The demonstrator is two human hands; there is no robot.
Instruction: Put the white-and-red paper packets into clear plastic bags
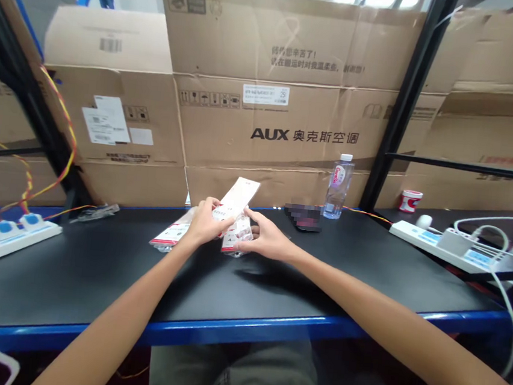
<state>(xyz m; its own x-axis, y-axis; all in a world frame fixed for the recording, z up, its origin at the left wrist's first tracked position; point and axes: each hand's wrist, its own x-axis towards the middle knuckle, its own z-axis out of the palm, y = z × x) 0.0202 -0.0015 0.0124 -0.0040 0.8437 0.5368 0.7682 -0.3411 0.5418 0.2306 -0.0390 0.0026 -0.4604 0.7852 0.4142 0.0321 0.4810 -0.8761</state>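
My left hand [206, 222] grips the lower end of a white and red paper-backed packet [239, 198], which stands tilted up above the black bench top [94, 280]. My right hand [265, 237] has its thumb and fingers around a clear plastic packet with red print [238, 234], just below the white one. To the left of my left hand, a similar red-edged packet [172, 230] lies on the bench, partly under my wrist. The contents of the packets are too small to make out.
A plastic water bottle [338, 187] and a blurred dark object [303, 217] stand behind my hands. White power strips [4, 244] [459, 251] with cords lie at both sides. A red and white tub [410, 201] sits at right. Large cardboard cartons [263, 126] rise behind the bench.
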